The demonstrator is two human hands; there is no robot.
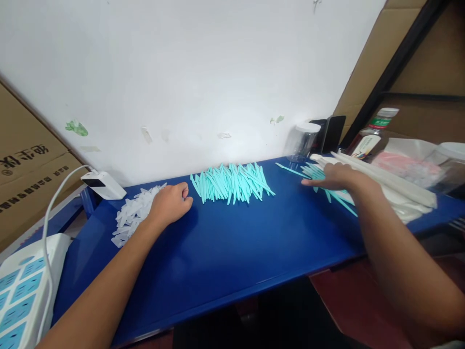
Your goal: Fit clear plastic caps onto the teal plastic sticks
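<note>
My left hand (pixel 170 203) rests on the blue table (pixel 225 252) with its fingers curled in, right beside a pile of small clear plastic caps (pixel 132 215). Whether it holds one is hidden. A heap of turquoise plastic sticks (pixel 230 182) lies at the middle back of the table. My right hand (pixel 332 176) lies flat, fingers stretched out, on a second bunch of turquoise sticks (pixel 323 186) at the right.
Long white paper-wrapped bundles (pixel 388 179) and plastic bags (pixel 410 160) lie at the right. A clear jar (pixel 303 141), a dark phone (pixel 332 133) and a bottle (pixel 370 138) stand by the wall. A white charger (pixel 103 184) and power strip (pixel 25 286) sit left. Cardboard boxes (pixel 25 169) flank both sides.
</note>
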